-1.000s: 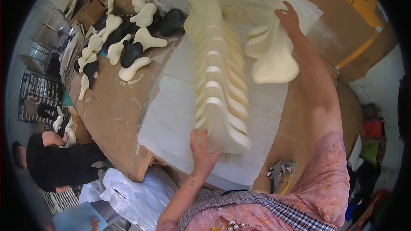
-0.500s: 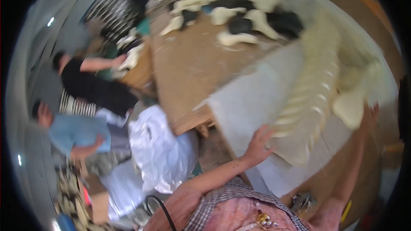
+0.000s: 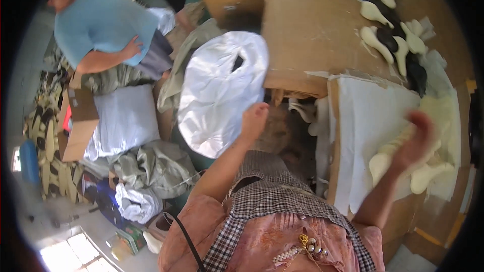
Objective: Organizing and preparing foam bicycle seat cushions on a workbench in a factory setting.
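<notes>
A: Where do the cream pieces lie, and how would they handle?

B: Cream pieces point(image 3: 381, 165), saddle-shaped: bunched on the white sheet point(image 3: 370, 106), well in from the left edge of the surface point(image 3: 302, 30). I judge them light and slightly springy, like moulded foam, easily dented and hardly slippery. I would cup the broad end from both sides, sparing the narrow nose.

A: And the hands in my head view?

B: Right hand point(image 3: 418, 138): overlapping the pieces in view, blurred; I cannot tell whether it is spread or touching them. Left hand point(image 3: 255, 120): fingers curled, at the white sack point(image 3: 217, 90); I cannot tell whether it pinches the material. I judge the sack's skin thin, limp and slick, best gathered by a fold.

A: Farther out?

B: Black and cream saddle shapes point(image 3: 373, 12), loosely heaped toward the surface's far edge. Person in a blue shirt point(image 3: 103, 25): beyond the sack, to its left.
</notes>
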Demonstrator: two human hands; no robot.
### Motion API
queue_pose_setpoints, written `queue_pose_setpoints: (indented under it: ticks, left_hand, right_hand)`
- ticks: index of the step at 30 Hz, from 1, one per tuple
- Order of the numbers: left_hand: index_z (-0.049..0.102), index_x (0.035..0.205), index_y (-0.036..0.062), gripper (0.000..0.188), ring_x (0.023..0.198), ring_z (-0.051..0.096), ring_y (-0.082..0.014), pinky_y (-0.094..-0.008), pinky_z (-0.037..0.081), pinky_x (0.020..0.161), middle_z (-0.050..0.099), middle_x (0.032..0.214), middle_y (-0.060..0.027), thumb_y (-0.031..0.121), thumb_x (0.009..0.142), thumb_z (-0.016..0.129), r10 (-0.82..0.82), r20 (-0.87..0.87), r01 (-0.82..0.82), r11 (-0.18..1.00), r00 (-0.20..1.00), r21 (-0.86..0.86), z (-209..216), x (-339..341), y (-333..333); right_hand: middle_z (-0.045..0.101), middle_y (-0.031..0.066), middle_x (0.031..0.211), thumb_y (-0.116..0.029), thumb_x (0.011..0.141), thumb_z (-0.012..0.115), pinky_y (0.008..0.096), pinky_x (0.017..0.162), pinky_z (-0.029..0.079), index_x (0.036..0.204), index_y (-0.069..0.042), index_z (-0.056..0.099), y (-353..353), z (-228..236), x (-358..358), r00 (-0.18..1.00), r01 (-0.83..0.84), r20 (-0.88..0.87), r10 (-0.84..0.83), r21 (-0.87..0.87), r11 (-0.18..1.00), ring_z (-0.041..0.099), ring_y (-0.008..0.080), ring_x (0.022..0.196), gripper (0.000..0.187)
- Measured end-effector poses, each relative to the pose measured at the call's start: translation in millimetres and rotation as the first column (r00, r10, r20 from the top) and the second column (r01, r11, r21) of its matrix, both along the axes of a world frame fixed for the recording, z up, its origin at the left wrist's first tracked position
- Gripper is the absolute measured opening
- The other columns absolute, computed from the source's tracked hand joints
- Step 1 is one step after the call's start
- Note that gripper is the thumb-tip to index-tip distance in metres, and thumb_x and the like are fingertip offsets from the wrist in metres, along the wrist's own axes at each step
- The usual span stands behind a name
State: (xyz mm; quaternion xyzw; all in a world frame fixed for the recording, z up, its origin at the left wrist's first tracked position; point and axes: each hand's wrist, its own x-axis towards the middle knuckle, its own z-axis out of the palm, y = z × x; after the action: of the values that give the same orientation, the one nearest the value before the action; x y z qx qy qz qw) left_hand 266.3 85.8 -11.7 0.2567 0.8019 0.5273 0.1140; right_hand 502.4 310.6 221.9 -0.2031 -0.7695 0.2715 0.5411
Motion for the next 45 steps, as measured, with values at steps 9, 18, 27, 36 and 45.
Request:
queue_pose_setpoints:
  ticks: [9,18,27,36,45]
  left_hand:
    - [0.066,0.095,0.0040,0.022,0.079,0.060,-0.0122,-0.0264,0.047,0.074,0.065,0.085,-0.0052,0.009,0.073,0.067,0.656,-0.062,-0.657,0.743,0.753,-0.128,-45.9,-224.6,-239.0]
    - [0.043,0.129,0.0136,0.071,0.130,0.030,-0.0296,-0.0437,0.023,0.107,0.037,0.138,-0.0111,0.026,0.065,0.072,0.570,-0.271,-0.583,0.485,0.776,-0.652,-151.6,-377.4,-267.9]
    - [0.063,0.105,0.0071,0.035,0.101,0.056,-0.0354,-0.0403,0.044,0.089,0.062,0.102,-0.0196,0.022,0.074,0.058,0.353,0.383,-0.039,0.777,0.854,-0.628,-260.8,-410.9,-247.2]
    - [0.061,0.111,0.0067,0.039,0.093,0.060,-0.0212,-0.0309,0.046,0.083,0.063,0.105,-0.0101,0.020,0.075,0.059,0.540,0.420,-0.452,0.841,0.729,-0.296,-272.7,-536.6,-247.7]
    - [0.055,0.123,0.0115,0.049,0.114,0.052,-0.0297,-0.0355,0.038,0.100,0.057,0.120,-0.0175,0.028,0.078,0.060,0.560,0.433,-0.211,0.750,0.706,-0.626,-393.3,-506.9,-192.3]
  right_hand:
    - [0.062,0.0115,0.085,-0.007,0.079,0.061,0.0294,0.069,0.050,0.107,-0.002,0.059,-158.3,-146.3,-253.1,0.026,-0.603,0.360,0.933,-0.738,0.302,0.062,0.0202,0.076,0.028]
    - [0.063,0.0066,0.083,-0.011,0.078,0.063,0.0296,0.069,0.049,0.108,-0.004,0.058,-153.1,-216.7,-611.3,-0.144,-0.832,0.533,0.834,-0.521,0.189,0.061,0.0164,0.076,0.030]
    - [0.056,0.0197,0.117,-0.050,0.091,0.039,0.0413,0.099,0.036,0.125,-0.015,0.052,-173.6,-459.0,-813.9,-0.584,-0.746,0.810,0.059,-0.563,0.356,0.051,0.0329,0.113,0.050]
    - [0.060,0.0156,0.100,-0.005,0.075,0.051,0.0439,0.073,0.046,0.091,-0.005,0.059,-204.5,-503.6,-856.5,-0.034,-0.953,0.772,0.635,-0.215,0.211,0.058,0.0333,0.089,0.017]
    - [0.053,0.0153,0.125,-0.010,0.078,0.045,0.0376,0.099,0.037,0.114,-0.008,0.060,-167.6,-615.7,-833.5,-0.736,-0.585,0.664,0.134,-0.723,0.367,0.048,0.0312,0.118,0.039]
